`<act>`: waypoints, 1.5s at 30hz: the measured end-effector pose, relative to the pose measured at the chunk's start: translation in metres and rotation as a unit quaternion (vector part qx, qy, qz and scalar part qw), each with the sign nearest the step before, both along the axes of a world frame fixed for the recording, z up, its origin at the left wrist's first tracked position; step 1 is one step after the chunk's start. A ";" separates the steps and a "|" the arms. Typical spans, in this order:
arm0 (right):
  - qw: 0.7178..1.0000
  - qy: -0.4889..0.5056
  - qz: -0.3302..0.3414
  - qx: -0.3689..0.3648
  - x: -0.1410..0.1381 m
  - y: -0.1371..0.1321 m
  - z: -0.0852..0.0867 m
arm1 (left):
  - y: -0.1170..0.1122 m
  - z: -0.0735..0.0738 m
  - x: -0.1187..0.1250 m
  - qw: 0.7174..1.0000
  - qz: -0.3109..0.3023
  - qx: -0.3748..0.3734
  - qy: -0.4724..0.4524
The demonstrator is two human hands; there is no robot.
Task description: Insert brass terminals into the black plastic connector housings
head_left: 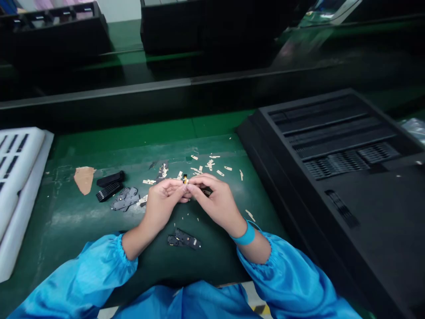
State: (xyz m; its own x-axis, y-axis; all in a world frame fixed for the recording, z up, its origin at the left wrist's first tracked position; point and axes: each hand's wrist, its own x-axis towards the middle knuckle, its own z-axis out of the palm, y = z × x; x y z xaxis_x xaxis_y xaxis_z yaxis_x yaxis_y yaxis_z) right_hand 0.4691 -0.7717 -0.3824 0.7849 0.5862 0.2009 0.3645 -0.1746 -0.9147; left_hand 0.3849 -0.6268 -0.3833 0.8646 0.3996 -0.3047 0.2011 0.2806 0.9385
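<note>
My left hand [163,200] and my right hand [215,200] meet over the green mat [66,221], fingertips pinched together on a small dark part with a yellow tip [185,180]. A flat black part [183,239] lies on the mat just below my wrists. Left of my hands lie grey flat parts [125,198] and two black comb-like pieces [109,184]. Several pale paper strips [209,165] are scattered beyond my fingers. A blue band [245,237] circles my right wrist.
A large black moulded tray [348,177] fills the right side. A white foam tray [16,177] with slots sits at the left edge. A tan scrap [84,178] lies on the mat. Behind runs a dark conveyor rail [133,91] with black bins [53,26].
</note>
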 end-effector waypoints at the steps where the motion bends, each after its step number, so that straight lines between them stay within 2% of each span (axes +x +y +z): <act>1: 1.000 0.017 -0.006 0.014 -0.002 0.002 -0.001 | -0.001 0.000 0.000 1.000 0.001 0.009 -0.003; 4: 0.999 -0.011 -0.018 0.032 -0.004 0.003 -0.002 | -0.003 0.003 0.000 1.000 -0.006 0.030 0.000; 7: 0.997 -0.076 -0.006 0.018 -0.003 0.001 -0.002 | -0.005 0.006 0.000 0.999 -0.018 0.045 0.006; 15: 0.977 -0.194 0.034 -0.083 0.003 0.002 -0.007 | 0.001 0.005 -0.002 0.995 -0.093 -0.002 0.034; 17: 0.981 -0.177 0.031 -0.072 0.003 0.001 -0.005 | 0.003 0.005 -0.001 0.995 -0.089 -0.012 0.038; 20: 0.990 -0.136 0.009 -0.018 0.002 -0.001 -0.002 | 0.005 0.005 0.000 0.997 -0.065 -0.027 0.033; 22: 0.990 -0.142 0.003 0.008 0.001 -0.002 0.000 | 0.005 0.005 0.001 0.997 -0.057 -0.053 0.028; 25: 0.984 -0.179 -0.008 0.017 0.000 -0.002 0.000 | 0.004 0.004 0.002 0.992 -0.076 -0.097 0.023; 27: 0.983 -0.181 -0.016 0.013 -0.001 -0.002 0.002 | 0.003 0.004 0.001 0.991 -0.088 -0.101 0.026; 35: 0.987 -0.150 -0.037 -0.031 0.002 -0.003 0.003 | 0.009 0.004 0.000 0.996 -0.073 -0.041 0.035; 38: 0.986 -0.156 -0.024 -0.052 0.003 -0.003 0.001 | 0.010 0.002 -0.001 0.997 -0.068 -0.015 0.040; 42: 0.970 -0.232 -0.057 -0.045 0.002 -0.005 0.000 | 0.010 0.002 -0.002 0.997 -0.043 0.049 0.030; 45: 0.955 -0.284 -0.053 -0.068 -0.004 -0.007 0.000 | 0.007 0.003 -0.004 0.989 -0.030 0.142 0.007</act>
State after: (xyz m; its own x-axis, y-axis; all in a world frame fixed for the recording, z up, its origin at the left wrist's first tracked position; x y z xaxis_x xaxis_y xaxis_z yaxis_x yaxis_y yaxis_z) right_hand 0.4655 -0.7785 -0.3821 0.6282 0.5607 0.5395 0.7689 -0.3412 -0.5407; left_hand 0.3810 -0.6195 -0.3807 0.8860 0.4183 -0.2002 0.2234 -0.0068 0.9747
